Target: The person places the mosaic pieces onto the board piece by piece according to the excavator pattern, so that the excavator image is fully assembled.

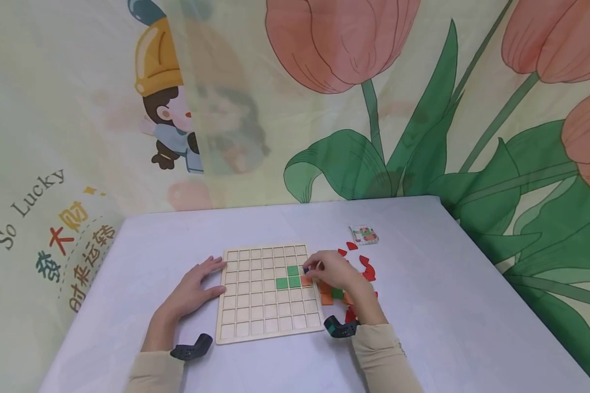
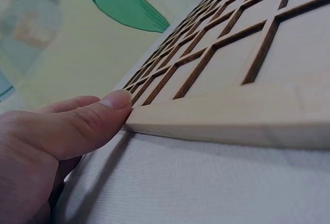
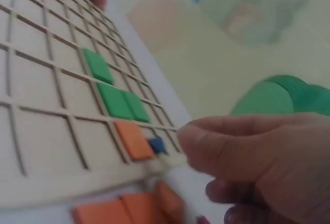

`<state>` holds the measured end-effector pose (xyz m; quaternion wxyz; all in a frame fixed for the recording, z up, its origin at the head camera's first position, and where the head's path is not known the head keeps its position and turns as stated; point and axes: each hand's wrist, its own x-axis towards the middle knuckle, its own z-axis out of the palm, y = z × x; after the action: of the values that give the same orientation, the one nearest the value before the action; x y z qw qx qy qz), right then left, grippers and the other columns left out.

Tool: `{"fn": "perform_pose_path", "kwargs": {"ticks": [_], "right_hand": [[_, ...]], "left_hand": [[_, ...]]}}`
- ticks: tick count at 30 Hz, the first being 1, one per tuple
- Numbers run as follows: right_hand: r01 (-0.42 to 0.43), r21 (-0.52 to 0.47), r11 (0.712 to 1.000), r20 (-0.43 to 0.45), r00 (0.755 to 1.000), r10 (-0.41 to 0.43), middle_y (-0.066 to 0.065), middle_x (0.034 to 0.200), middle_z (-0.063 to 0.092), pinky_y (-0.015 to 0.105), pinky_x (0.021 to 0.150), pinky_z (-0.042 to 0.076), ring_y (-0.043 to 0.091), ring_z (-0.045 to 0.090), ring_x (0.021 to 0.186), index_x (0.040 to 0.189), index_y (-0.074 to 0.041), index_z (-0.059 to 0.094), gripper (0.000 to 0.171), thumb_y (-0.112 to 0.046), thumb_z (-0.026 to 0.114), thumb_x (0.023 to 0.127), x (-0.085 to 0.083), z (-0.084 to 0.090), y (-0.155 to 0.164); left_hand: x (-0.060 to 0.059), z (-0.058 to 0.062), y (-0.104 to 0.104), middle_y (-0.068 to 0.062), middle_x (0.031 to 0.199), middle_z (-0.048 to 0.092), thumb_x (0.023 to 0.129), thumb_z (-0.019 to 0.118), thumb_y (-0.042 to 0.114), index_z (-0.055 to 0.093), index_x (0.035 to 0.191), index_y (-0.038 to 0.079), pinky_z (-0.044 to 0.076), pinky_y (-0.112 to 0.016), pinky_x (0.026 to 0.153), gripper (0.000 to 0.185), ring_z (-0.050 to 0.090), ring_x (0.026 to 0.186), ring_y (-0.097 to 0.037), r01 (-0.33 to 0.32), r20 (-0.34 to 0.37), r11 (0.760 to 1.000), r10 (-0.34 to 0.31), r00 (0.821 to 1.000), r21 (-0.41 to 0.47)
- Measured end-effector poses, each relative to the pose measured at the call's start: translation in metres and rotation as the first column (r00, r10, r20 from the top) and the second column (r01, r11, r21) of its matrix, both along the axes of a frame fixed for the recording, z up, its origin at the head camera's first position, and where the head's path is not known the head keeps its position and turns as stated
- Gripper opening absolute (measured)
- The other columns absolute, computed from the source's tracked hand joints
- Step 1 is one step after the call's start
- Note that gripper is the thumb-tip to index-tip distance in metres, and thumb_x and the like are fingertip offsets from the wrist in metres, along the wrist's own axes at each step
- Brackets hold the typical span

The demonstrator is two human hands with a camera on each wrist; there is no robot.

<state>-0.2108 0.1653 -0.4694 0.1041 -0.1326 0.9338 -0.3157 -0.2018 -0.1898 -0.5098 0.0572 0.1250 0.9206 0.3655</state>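
A wooden grid board (image 1: 255, 311) lies flat on the table. It holds three green tiles (image 1: 293, 271) and one orange tile (image 1: 306, 281). My right hand (image 1: 330, 271) reaches over the board's right edge and pinches a small blue tile (image 1: 306, 269) at the cell just behind the orange one. In the right wrist view the blue tile (image 3: 157, 145) sits tilted beside the orange tile (image 3: 133, 140), close to my thumb (image 3: 216, 144). My left hand (image 1: 196, 285) lies flat on the table with straight fingers against the board's left edge. Its thumb (image 2: 98, 118) touches the board's rim (image 2: 216, 118).
Loose red, orange and green pieces (image 1: 369, 270) lie scattered to the right of the board, partly under my right hand. A small printed card (image 1: 364, 234) lies behind them. The table is covered in a pale cloth (image 1: 452, 305), and a flowered curtain hangs behind.
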Motion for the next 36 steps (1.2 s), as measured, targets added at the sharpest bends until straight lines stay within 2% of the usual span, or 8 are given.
{"fn": "perform_pose_path", "kwargs": {"ticks": [4, 6, 10, 15, 21, 25, 28, 36], "right_hand": [[0.121, 0.065, 0.991, 0.096, 0.987, -0.127, -0.001, 0.085, 0.058, 0.023, 0.062, 0.049, 0.016, 0.052, 0.080, 0.106, -0.019, 0.069, 0.026, -0.021, 0.075, 0.081, 0.002, 0.004, 0.046], [0.151, 0.108, 0.983, 0.126, 0.978, -0.164, 0.003, 0.087, 0.058, 0.025, 0.063, 0.049, 0.018, 0.051, 0.083, 0.107, -0.018, 0.067, 0.030, -0.020, 0.077, 0.079, 0.004, 0.004, 0.067], [0.231, 0.154, 0.961, 0.206, 0.943, -0.260, 0.008, 0.100, 0.056, 0.033, 0.073, 0.056, 0.022, 0.051, 0.096, 0.112, -0.017, 0.060, 0.042, -0.019, 0.081, 0.075, 0.008, 0.002, 0.096], [0.297, 0.142, 0.944, 0.260, 0.909, -0.325, 0.012, 0.108, 0.055, 0.041, 0.083, 0.056, 0.027, 0.049, 0.105, 0.118, -0.013, 0.051, 0.054, -0.020, 0.081, 0.074, 0.008, -0.006, 0.108], [0.377, 0.152, 0.913, 0.203, 0.893, -0.403, 0.012, 0.107, 0.057, 0.041, 0.083, 0.056, 0.027, 0.052, 0.103, 0.118, -0.011, 0.048, 0.055, -0.024, 0.081, 0.075, 0.004, -0.014, 0.104], [0.390, 0.153, 0.908, 0.157, 0.898, -0.412, 0.013, 0.108, 0.057, 0.041, 0.085, 0.055, 0.027, 0.052, 0.103, 0.116, -0.010, 0.049, 0.051, -0.028, 0.078, 0.078, 0.000, -0.016, 0.101], [0.372, 0.144, 0.917, 0.122, 0.913, -0.390, 0.012, 0.104, 0.058, 0.040, 0.082, 0.055, 0.026, 0.052, 0.100, 0.112, -0.010, 0.054, 0.043, -0.027, 0.077, 0.080, 0.000, -0.015, 0.100], [0.302, 0.137, 0.943, 0.122, 0.940, -0.319, 0.007, 0.095, 0.056, 0.033, 0.076, 0.055, 0.022, 0.050, 0.094, 0.100, -0.015, 0.061, 0.032, -0.019, 0.081, 0.075, 0.001, -0.010, 0.098]], "left_hand": [[-0.001, -0.001, 0.001, -0.009, 0.154, 0.033, 0.080, 0.072, 0.040, 0.046, 0.141, 0.015, 0.016, -0.061, 0.114, 0.071, 0.019, 0.145, -0.037, 0.005, -0.003, 1.000, -0.005, 1.000, 0.000], [0.000, -0.001, 0.001, -0.009, 0.154, 0.033, 0.080, 0.072, 0.039, 0.046, 0.141, 0.015, 0.016, -0.061, 0.114, 0.070, 0.019, 0.145, -0.037, 0.005, -0.008, 1.000, -0.005, 1.000, 0.000], [0.000, -0.001, 0.000, -0.010, 0.154, 0.034, 0.081, 0.072, 0.039, 0.045, 0.141, 0.014, 0.016, -0.061, 0.114, 0.071, 0.020, 0.144, -0.038, 0.003, -0.012, 1.000, -0.003, 1.000, -0.004], [0.001, -0.001, -0.002, -0.011, 0.154, 0.033, 0.081, 0.072, 0.039, 0.045, 0.141, 0.014, 0.015, -0.062, 0.114, 0.071, 0.019, 0.144, -0.039, -0.003, -0.010, 1.000, 0.003, 1.000, -0.007], [0.002, 0.000, -0.002, -0.011, 0.153, 0.034, 0.081, 0.072, 0.039, 0.047, 0.140, 0.013, 0.015, -0.062, 0.114, 0.069, 0.019, 0.144, -0.038, 0.011, -0.022, 1.000, -0.011, 1.000, -0.001], [0.003, 0.001, -0.001, -0.012, 0.152, 0.035, 0.081, 0.072, 0.039, 0.048, 0.139, 0.012, 0.015, -0.063, 0.114, 0.068, 0.020, 0.144, -0.039, 0.013, -0.037, 1.000, -0.013, 0.999, 0.003], [0.003, 0.000, 0.000, -0.014, 0.152, 0.035, 0.081, 0.071, 0.039, 0.048, 0.139, 0.011, 0.015, -0.064, 0.113, 0.068, 0.020, 0.143, -0.041, 0.018, -0.041, 1.000, -0.018, 0.999, 0.004], [0.001, -0.001, 0.001, -0.010, 0.153, 0.034, 0.081, 0.072, 0.038, 0.047, 0.140, 0.013, 0.016, -0.062, 0.114, 0.069, 0.020, 0.144, -0.038, 0.013, -0.027, 1.000, -0.012, 1.000, 0.013]]}}
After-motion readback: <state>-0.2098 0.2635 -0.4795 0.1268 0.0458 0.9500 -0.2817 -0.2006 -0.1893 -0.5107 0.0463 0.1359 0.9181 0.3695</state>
